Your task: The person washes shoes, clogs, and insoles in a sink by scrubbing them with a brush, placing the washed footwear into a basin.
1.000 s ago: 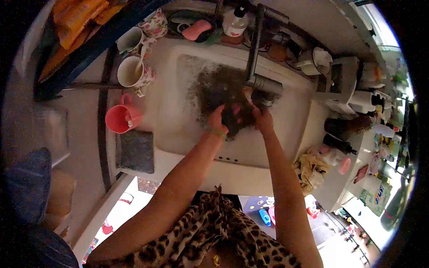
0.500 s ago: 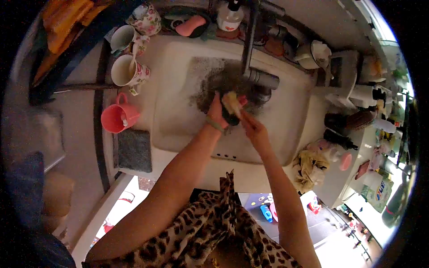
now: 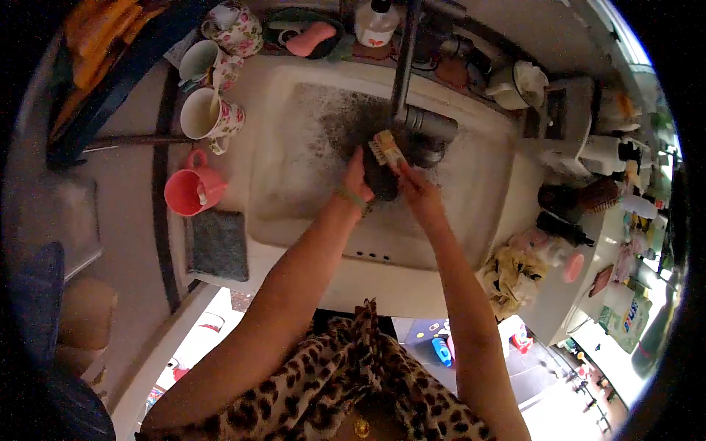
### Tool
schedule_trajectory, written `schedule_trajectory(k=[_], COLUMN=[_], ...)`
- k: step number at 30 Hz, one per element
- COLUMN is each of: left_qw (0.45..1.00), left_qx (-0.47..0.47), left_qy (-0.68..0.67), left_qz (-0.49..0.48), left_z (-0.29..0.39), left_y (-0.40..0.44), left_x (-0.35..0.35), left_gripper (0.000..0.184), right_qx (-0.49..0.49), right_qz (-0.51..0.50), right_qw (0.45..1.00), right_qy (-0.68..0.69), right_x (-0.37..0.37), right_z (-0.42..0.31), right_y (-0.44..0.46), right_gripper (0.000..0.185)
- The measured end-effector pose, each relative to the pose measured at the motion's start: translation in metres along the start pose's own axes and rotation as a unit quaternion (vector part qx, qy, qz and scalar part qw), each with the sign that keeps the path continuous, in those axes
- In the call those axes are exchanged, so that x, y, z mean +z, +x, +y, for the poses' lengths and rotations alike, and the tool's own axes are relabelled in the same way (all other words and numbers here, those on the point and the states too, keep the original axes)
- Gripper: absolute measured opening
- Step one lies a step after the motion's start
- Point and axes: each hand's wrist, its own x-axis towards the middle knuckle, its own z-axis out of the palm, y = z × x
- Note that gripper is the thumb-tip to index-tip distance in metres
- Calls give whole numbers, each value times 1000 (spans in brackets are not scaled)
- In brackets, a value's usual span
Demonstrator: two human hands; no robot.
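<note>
Over the white sink (image 3: 294,213), my left hand (image 3: 357,180) is closed on a dark oblong item (image 3: 382,182), perhaps a shoe; its exact kind is hard to make out. My right hand (image 3: 419,192) grips a scrub brush (image 3: 386,149) with a pale, light-brown head. The brush head lies against the upper part of the dark item. Both hands are just below the black faucet (image 3: 430,125). Dark, speckled, dirty water (image 3: 346,121) spreads in the basin behind them.
On the left rim stand a pink mug (image 3: 195,187), a floral mug (image 3: 209,114) and a grey cloth (image 3: 217,246). Along the back are a pink soap (image 3: 310,38) and a pump bottle (image 3: 376,26). A beige mesh sponge (image 3: 511,279) and several bottles crowd the right counter.
The brush has moved slightly up and turned, so its head shows more clearly. The dark item has come more into view. The dark patch in the water has shifted and thinned at left.
</note>
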Motion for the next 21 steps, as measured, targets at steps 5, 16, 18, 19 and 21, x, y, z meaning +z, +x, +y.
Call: schedule_trajectory(k=[5,16,18,19,21], left_qw=[993,997,989,984,987], left_qx=[-67,-56,-64,-65,-48], left_qy=[-44,-41,-86,-107,-103], left_qz=[-86,-28,-97,-131,-111], left_z=[15,8,-1,-2,-3], left_y=[-7,19,24,18,-10], left_x=[8,-42,-48,-43,-17], left_gripper=[59,58,60,61,61], right_qx=[63,189,-35,-34,-32], right_qz=[-50,14,3,-11,-41], right_qw=[985,980,999,999,998], right_qy=[156,59,33,32,38], right_x=[-1,-6,-3,-5,-5], right_z=[3,9,37,25,3], right_y=[-62,26,-26,-38,-51], right_gripper=[35,33,30,30,30])
